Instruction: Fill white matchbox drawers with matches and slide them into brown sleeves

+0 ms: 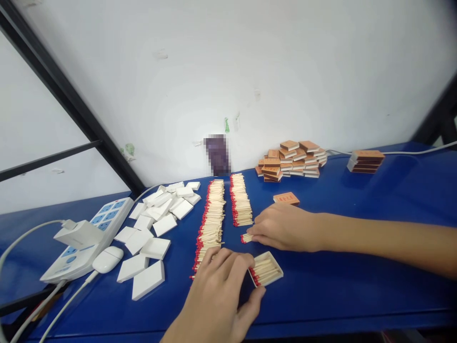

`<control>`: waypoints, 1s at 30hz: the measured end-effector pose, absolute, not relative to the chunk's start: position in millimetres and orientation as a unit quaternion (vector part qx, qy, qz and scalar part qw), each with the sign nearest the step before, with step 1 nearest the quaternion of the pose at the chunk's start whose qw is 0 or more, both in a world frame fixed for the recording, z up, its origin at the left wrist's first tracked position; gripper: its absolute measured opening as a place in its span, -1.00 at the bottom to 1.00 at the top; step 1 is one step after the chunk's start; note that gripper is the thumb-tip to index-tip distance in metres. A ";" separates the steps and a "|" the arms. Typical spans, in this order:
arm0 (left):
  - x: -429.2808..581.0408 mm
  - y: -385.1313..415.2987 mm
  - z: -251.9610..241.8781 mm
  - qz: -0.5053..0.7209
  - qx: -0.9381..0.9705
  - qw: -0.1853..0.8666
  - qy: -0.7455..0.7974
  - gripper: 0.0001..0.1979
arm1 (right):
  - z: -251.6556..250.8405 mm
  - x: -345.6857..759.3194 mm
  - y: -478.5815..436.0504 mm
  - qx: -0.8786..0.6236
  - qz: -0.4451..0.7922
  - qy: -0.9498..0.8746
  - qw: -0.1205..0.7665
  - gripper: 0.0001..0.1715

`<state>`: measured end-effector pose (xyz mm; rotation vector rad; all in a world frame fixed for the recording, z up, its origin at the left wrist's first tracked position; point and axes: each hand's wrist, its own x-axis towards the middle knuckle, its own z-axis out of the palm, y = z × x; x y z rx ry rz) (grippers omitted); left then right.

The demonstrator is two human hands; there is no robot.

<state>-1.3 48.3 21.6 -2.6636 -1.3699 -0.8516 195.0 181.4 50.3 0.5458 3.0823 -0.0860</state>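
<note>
My left hand (221,295) rests on the blue table (339,267), its fingers curled around the left end of a small white tray (267,270) partly filled with red-tipped matches. My right hand (285,227) lies flat-knuckled just above it, fingers pinched on a small bunch of matches (245,237). Two long rows of loose matches lie beside the hands: a left row (211,220) and a right row (240,199). One closed orange matchbox (286,198) sits just behind my right hand.
Several empty white trays (157,228) are scattered at the left. A white power strip (89,236) with a plug, cables and a white earbud case (107,259) lies at far left. Orange matchbox piles stand at the back (293,161) and back right (366,161).
</note>
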 end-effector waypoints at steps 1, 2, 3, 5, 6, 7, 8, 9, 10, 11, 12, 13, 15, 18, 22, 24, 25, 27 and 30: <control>-1.2 48.0 21.4 -0.271 -0.856 0.011 -0.441 -0.77 | 52.6 195.1 180.6 0.176 -0.025 0.984 0.018 -0.67; -1.0 47.8 21.1 -0.269 -0.856 0.008 -0.442 -0.77 | 55.1 195.2 179.8 0.180 -0.024 0.983 0.029 -0.67; -1.0 47.6 20.9 -0.267 -0.856 0.006 -0.443 -0.77 | 57.6 195.5 179.0 0.185 -0.021 0.982 0.040 -0.67; -1.0 47.5 20.5 -0.268 -0.855 0.007 -0.443 -0.75 | 61.6 196.5 178.3 0.195 -0.019 0.979 0.050 -0.67; -1.1 47.6 20.4 -0.269 -0.855 0.007 -0.443 -0.74 | 63.1 197.3 178.4 0.199 -0.025 0.978 0.049 -0.67; -1.2 47.7 20.3 -0.269 -0.855 0.007 -0.443 -0.73 | 64.4 198.0 178.9 0.201 -0.036 0.978 0.045 -0.67; -1.3 47.7 20.2 -0.268 -0.855 0.006 -0.443 -0.72 | 65.4 198.8 179.8 0.202 -0.053 0.977 0.037 -0.69; -1.4 47.7 20.0 -0.266 -0.855 0.003 -0.445 -0.71 | 66.5 199.5 180.8 0.201 -0.071 0.977 0.030 -0.71; -1.5 47.6 19.8 -0.262 -0.855 0.000 -0.448 -0.69 | 67.8 200.0 182.0 0.201 -0.090 0.975 0.023 -0.73; -1.7 47.4 19.5 -0.259 -0.854 -0.001 -0.450 -0.69 | 69.3 200.2 183.3 0.203 -0.108 0.973 0.021 -0.76; -1.7 47.2 19.3 -0.258 -0.854 -0.002 -0.452 -0.68 | 70.9 200.2 184.5 0.205 -0.126 0.970 0.021 -0.78; -1.8 47.1 19.1 -0.257 -0.854 -0.004 -0.453 -0.68 | 72.6 199.9 185.6 0.208 -0.143 0.967 0.026 -0.80; -1.6 47.1 19.1 -0.260 -0.854 -0.005 -0.450 -0.68 | 75.3 198.7 187.7 0.215 -0.176 0.960 0.046 -0.83; -0.8 47.9 20.0 -0.263 -0.856 -0.004 -0.446 -0.70 | 75.4 196.4 191.2 0.219 -0.210 0.951 0.065 -0.85; -0.2 48.9 20.2 -0.266 -0.857 0.004 -0.441 -0.70 | 70.9 194.5 195.8 0.218 -0.225 0.947 0.075 -0.85; -0.6 49.1 19.2 -0.263 -0.857 0.001 -0.444 -0.70 | 69.6 194.4 197.0 0.222 -0.228 0.945 0.079 -0.84; -0.9 49.2 18.5 -0.259 -0.857 -0.001 -0.445 -0.69 | 69.5 194.6 197.2 0.224 -0.229 0.944 0.078 -0.84; -1.5 49.4 17.3 -0.258 -0.857 0.000 -0.445 -0.69 | 70.2 195.4 196.8 0.226 -0.233 0.943 0.078 -0.83; -1.3 49.6 16.6 -0.261 -0.859 0.005 -0.441 -0.71 | 72.0 197.7 194.2 0.220 -0.230 0.945 0.077 -0.86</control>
